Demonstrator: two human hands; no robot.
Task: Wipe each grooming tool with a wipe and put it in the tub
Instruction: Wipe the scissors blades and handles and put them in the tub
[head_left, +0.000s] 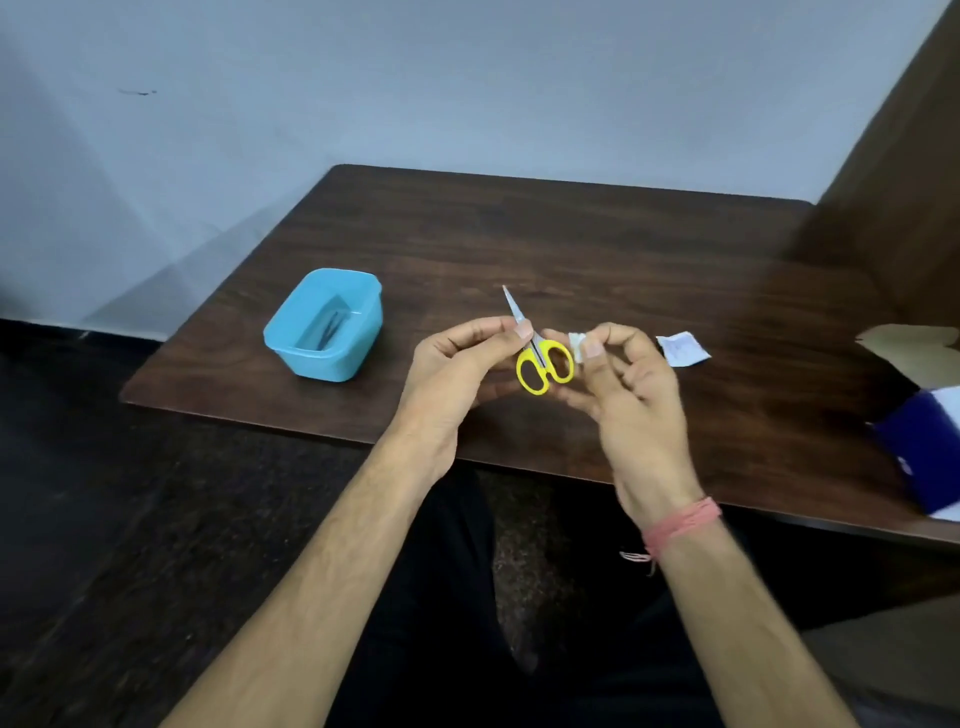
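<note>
Small scissors (544, 366) with yellow handles and steel blades are held above the dark wooden table (571, 249), blades pointing up and away. My left hand (457, 364) pinches them at the base of the blades. My right hand (623, 374) pinches a small folded white wipe (577, 345) right beside the yellow handles. A light blue plastic tub (324, 325) stands on the table to the left, with a dark metal tool lying inside it.
A torn white wipe sachet (681, 349) lies on the table right of my hands. A blue and white box (924, 452) and an open cardboard flap (909, 343) sit at the right edge. A wall rises behind the table.
</note>
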